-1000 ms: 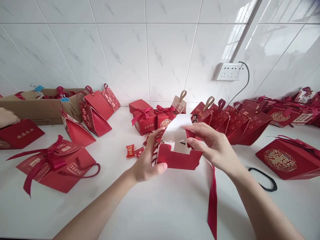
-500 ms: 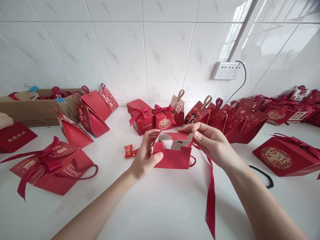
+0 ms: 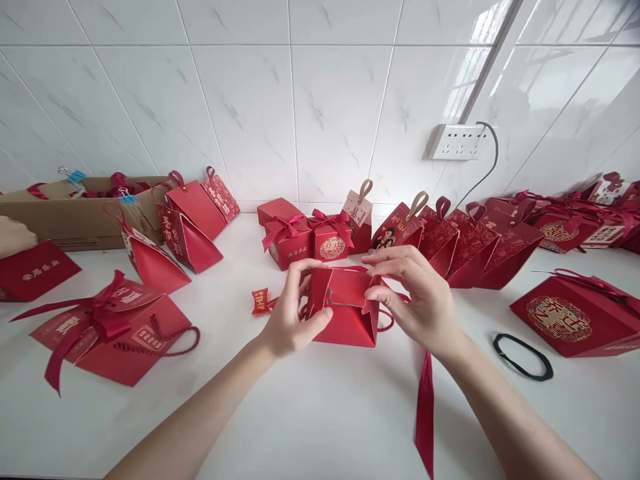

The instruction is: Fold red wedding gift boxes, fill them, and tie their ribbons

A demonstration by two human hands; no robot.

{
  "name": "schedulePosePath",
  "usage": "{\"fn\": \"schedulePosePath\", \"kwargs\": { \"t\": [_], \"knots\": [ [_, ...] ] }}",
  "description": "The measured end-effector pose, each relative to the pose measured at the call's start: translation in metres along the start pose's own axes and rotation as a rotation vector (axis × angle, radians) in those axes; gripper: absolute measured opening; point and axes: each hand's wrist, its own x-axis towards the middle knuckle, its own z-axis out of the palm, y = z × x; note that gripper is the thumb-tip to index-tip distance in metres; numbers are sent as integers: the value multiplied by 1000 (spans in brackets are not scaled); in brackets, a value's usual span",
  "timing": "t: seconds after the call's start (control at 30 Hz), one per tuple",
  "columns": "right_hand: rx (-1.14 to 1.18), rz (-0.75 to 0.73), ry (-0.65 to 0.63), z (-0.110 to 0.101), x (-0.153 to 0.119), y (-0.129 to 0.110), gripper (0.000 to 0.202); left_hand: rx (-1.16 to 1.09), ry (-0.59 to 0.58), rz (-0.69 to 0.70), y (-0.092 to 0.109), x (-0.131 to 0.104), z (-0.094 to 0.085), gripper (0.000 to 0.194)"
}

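A red paper gift box (image 3: 345,323) stands on the white table in front of me, its top flaps folded inward over the opening. My left hand (image 3: 295,317) grips its left side, thumb on the front and fingers behind. At the right top corner, my right hand (image 3: 413,293) pinches the folded flap between thumb and fingers. A twisted red cord (image 3: 386,321) loops out at the box's right side. A long dark red ribbon (image 3: 425,413) trails from under my right hand toward the table's front. Left of the box lies a small red wrapped candy (image 3: 260,301).
Finished-looking red boxes (image 3: 333,243) stand at the back, with handled boxes (image 3: 475,250) to their right. A bow-tied box (image 3: 117,333) is at left, another box (image 3: 565,317) at right beside a black band (image 3: 523,357). Another person's hand (image 3: 15,237) is near a cardboard carton (image 3: 90,223).
The box's open top has been folded over, so its inside no longer shows. My right hand has moved down onto the flap; the left keeps its hold.
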Motion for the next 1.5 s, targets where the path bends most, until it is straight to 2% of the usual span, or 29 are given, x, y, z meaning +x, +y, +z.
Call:
{"fn": "schedulePosePath", "kwargs": {
  "t": [0.07,0.13,0.2,0.37,0.53,0.67,0.73,0.83,0.93,1.07,1.2,1.3,1.4,1.5],
  "knots": [
    [-115,-133,22,6,-3,-1,12,4,64,57,1,1,0,38],
    [-174,-195,25,12,-5,-2,14,21,152,145,3,2,-1,38],
    [-209,-209,37,15,-6,-2,13,57,211,203,4,4,0,40],
    [-189,-209,14,15,-6,-3,12,115,312,227,4,4,4,35],
    [-178,-114,17,18,-8,0,10,145,257,300,4,3,2,17],
    [-192,-36,66,20,-9,2,4,316,139,483,2,5,-7,9],
    [-182,-27,70,21,-9,3,5,368,119,554,0,6,-10,7],
    [-113,18,66,20,-9,3,3,355,109,529,-1,6,-12,14],
    [19,128,49,19,-8,1,2,365,70,512,-1,6,-13,23],
    [182,307,67,19,-6,-5,11,448,-22,559,1,5,-14,21],
    [270,415,113,22,-7,-6,18,551,-79,550,5,4,-12,33],
    [265,391,87,22,-9,-4,17,636,-76,528,7,5,-11,41],
    [285,299,9,20,-9,-3,8,629,28,477,8,6,-11,43],
    [277,222,-93,17,-8,-3,18,622,116,414,8,6,-12,38]
  ]
}}
